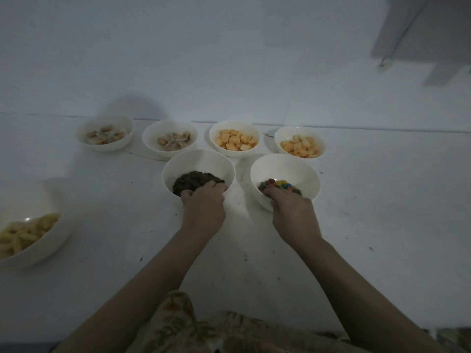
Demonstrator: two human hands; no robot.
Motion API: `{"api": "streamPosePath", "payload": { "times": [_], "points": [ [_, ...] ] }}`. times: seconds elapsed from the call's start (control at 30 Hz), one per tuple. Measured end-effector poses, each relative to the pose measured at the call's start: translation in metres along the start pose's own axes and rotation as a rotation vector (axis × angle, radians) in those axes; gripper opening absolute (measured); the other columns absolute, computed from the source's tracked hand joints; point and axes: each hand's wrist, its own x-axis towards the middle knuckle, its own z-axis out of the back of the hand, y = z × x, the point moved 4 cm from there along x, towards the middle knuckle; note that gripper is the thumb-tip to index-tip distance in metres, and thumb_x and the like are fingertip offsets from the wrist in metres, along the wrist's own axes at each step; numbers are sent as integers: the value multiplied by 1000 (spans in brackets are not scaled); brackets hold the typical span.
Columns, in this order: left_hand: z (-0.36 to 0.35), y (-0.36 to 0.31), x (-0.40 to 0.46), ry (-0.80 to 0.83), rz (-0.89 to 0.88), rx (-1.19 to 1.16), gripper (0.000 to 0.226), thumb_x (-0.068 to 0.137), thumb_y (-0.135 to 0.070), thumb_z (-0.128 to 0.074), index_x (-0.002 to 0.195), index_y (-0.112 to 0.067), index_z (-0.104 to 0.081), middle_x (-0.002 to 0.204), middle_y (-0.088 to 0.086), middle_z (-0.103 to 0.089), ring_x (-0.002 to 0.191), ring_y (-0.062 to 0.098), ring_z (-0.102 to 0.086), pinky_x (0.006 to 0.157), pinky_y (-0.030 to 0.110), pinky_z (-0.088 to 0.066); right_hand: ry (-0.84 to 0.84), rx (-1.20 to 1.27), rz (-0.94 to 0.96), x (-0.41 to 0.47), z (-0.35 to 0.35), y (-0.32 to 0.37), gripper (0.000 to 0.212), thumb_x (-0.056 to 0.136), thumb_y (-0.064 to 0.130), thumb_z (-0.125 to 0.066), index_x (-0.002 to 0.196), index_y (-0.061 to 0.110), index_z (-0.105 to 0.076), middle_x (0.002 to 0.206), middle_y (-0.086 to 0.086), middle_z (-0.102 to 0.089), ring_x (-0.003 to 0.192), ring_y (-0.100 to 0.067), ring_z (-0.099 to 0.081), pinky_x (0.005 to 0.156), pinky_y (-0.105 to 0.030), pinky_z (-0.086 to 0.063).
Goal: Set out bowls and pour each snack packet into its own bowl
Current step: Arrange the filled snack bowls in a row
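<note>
Over at the lower left of the frame sits a bowl of pale curled puffs [24,238], cut off by the edge, smooth white and round like all the rest. Along the back row, upper left to right, come a bowl of brown-and-cream pieces [105,135], a second bowl of the same mix [170,140], then two bowls of blocky orange squares [234,138] and [300,145], matte and crumbly-looking. Centre frame, the left hand [204,205] has its fingers hooked over the near rim of the bowl of dark crumbly snack [198,171], gripping it; just right of that, the right hand [293,212] curls over the rim of the bowl of glossy coloured candies [285,177] and holds it the same way. All seven bowls are filled and no packets show anywhere, so the pouring looks done and this reads as final arranging. The risk from here: these glazed bowls probably slide easily on the scuffed white surface [254,263], and a pull on one rim alone could tip a bowl toward the person, spilling loose crumbs or sending round candies rolling. The two held bowls stand near each other and close to the back row, so a careless shove could knock rims together.
</note>
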Motion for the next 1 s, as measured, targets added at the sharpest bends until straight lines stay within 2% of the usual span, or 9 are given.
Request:
{"api": "streamPosePath", "payload": {
  "times": [0.13, 0.33, 0.43, 0.5, 0.57, 0.7, 0.83, 0.93, 1.0],
  "points": [
    [-3, -6, 11, -22, -18, -51, 31, 98, -18, -41, 122, -29, -57, 118, -6, -57, 102, 21, -53, 89, 41, -24, -52, 15, 2, 11, -1, -5, 40, 89, 6, -55, 122, 27, -63, 114, 5, -71, 105, -22, -64, 86, -39, -50],
    [-4, -7, 12, -51, -16, -97, 33, 98, -21, -44, 125, -30, -60, 121, -7, -58, 108, 20, -53, 89, 40, -21, -12, 24, 6, 14, -4, -7, 41, 94, 6, -50, 128, 27, -60, 121, 3, -67, 113, -22, -59, 92, -38, -41],
    [-2, -6, 10, -54, -38, -37, 32, 98, -25, -43, 126, -33, -57, 122, -9, -56, 111, 19, -50, 89, 42, -22, -41, 28, 10, 10, -2, 1, 44, 94, 7, -49, 132, 27, -56, 129, 1, -61, 119, -27, -53, 100, -44, -38],
    [3, -3, 2, -112, -55, -19, 32, 95, -29, -48, 127, -31, -56, 124, -8, -56, 114, 20, -48, 90, 42, -23, -63, 85, 59, 5, -1, 16, 42, 93, 10, -51, 132, 26, -55, 132, 0, -59, 122, -28, -51, 102, -48, -40],
    [13, 7, -11, -180, -33, -51, 32, 93, -29, -54, 125, -28, -57, 126, -5, -56, 118, 21, -48, 93, 42, -21, -42, 177, 162, 0, -2, 38, 36, 93, 13, -53, 127, 24, -57, 127, 0, -60, 118, -27, -54, 98, -47, -45],
    [40, 53, -48, -287, 102, -96, 30, 93, -28, -53, 122, -31, -57, 129, -5, -52, 123, 19, -44, 96, 40, -21, 38, 334, 279, -10, -3, 92, 31, 95, 15, -53, 124, 25, -59, 128, 4, -60, 120, -19, -52, 105, -42, -41],
    [67, 117, -88, -408, 293, -6, 32, 90, -25, -58, 122, -28, -56, 128, 2, -50, 124, 26, -41, 96, 47, -26, 26, 391, 391, -12, -10, 144, 31, 93, 16, -55, 123, 26, -59, 126, 4, -59, 120, -21, -51, 100, -45, -44],
    [74, 166, -104, -348, 510, 26, 44, 92, -33, -54, 135, -24, -46, 139, 6, -41, 133, 29, -30, 105, 52, -20, -12, 382, 397, -6, -20, 173, 31, 90, 15, -55, 120, 23, -59, 122, 1, -60, 117, -25, -53, 97, -48, -44],
    [72, 194, -106, -289, 593, 54, 48, 94, -37, -50, 139, -21, -42, 140, 9, -41, 132, 31, -31, 106, 52, -19, -37, 361, 380, -2, -27, 189, 31, 90, 15, -55, 120, 23, -59, 121, 0, -60, 116, -26, -53, 97, -49, -43]
  ]
}}
